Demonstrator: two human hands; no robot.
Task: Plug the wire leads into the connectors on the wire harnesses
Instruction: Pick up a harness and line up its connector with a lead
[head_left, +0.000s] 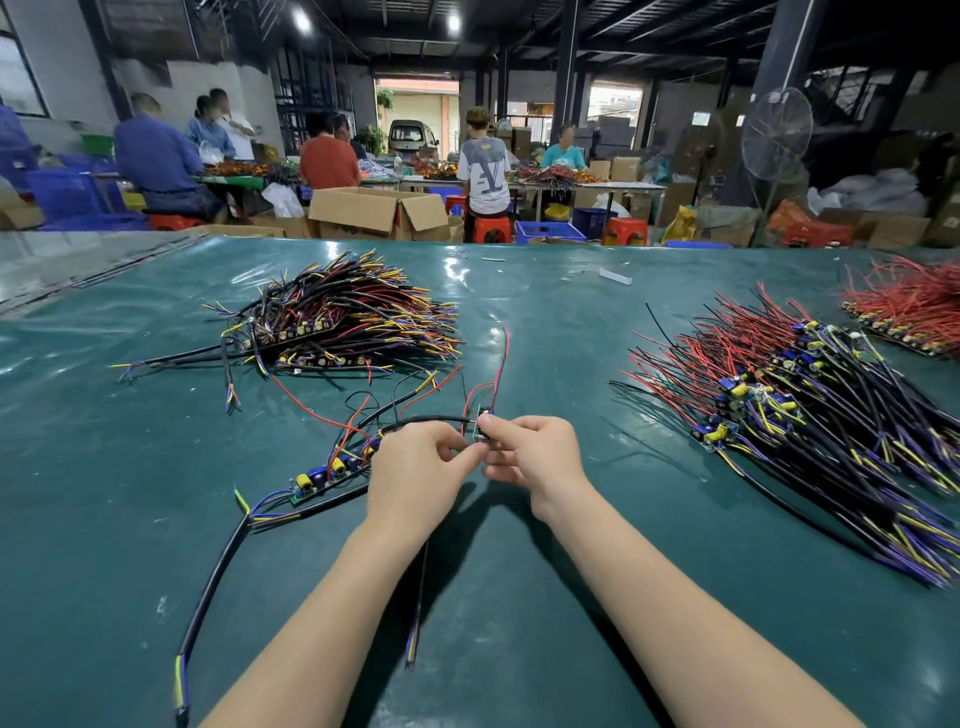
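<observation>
Two hands met at the middle of the table (519, 649), bare forearms reaching in from the near edge. Under the left forearm a black cable (418, 613) ran out, its stripped yellow and blue tips pointing at the camera. Left of it, a thicker black cable (208, 587) curved up the green cover to a strip of boards (324, 475) with yellow and blue parts, lying just beside the left wrist.

The left hand (415, 470) had its fingers curled, thumb and forefinger pinched at the near end of the small board (480, 428); whether a lead sat between those fingertips was too small to tell. The right hand (535, 457) clamped the same small board from the other side, thumb and forefinger on its top. The board was held upright, off the table, between both hands. A black sheathed cable (431, 418) arced into it from the left, and a red lead (501, 364) rose from it, away from the camera.

Further back on the left lay a big heap of harnesses (343, 317) in black, red and yellow. On the right lay a second heap (805, 415), red and black leads fanned out toward the middle. Behind that one, a red bundle (909, 306) lay at the table's far right.

Beyond the table, several people sat at other tables, with an open cardboard box (374, 210) and a standing fan (776, 132) behind.
</observation>
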